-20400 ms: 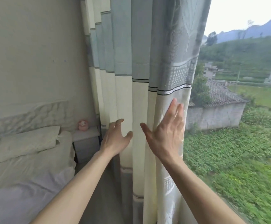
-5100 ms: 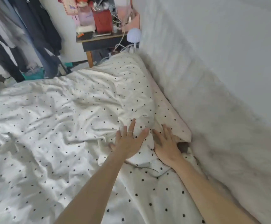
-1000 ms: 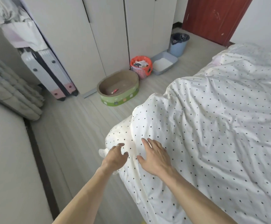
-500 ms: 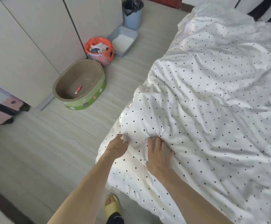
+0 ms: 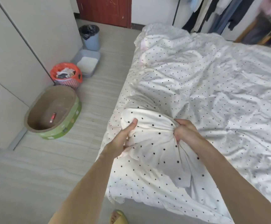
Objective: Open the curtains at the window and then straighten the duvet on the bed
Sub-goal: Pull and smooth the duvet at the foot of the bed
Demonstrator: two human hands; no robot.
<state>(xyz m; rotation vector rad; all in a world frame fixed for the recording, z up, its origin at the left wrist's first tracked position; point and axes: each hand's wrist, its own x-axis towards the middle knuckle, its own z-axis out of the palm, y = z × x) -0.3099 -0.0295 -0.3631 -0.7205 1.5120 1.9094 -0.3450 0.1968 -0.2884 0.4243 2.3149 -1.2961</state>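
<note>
Gripping the duvet (image 5: 196, 88) corner, both hands closed on bunched fabric: left hand (image 5: 123, 136), right hand (image 5: 185, 132).

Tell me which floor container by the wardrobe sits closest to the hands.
The oval green-sided cardboard tray, holding a small red item. The orange-bagged basket, grey litter box and blue bin line up farther away.

Both bare arms reach forward from the near edge. The left hand (image 5: 123, 135) is closed, its thumb pointing up and away. The right hand (image 5: 185, 131) is curled into a tight fist just to the right. A foot (image 5: 117, 217) shows at the bottom.
</note>
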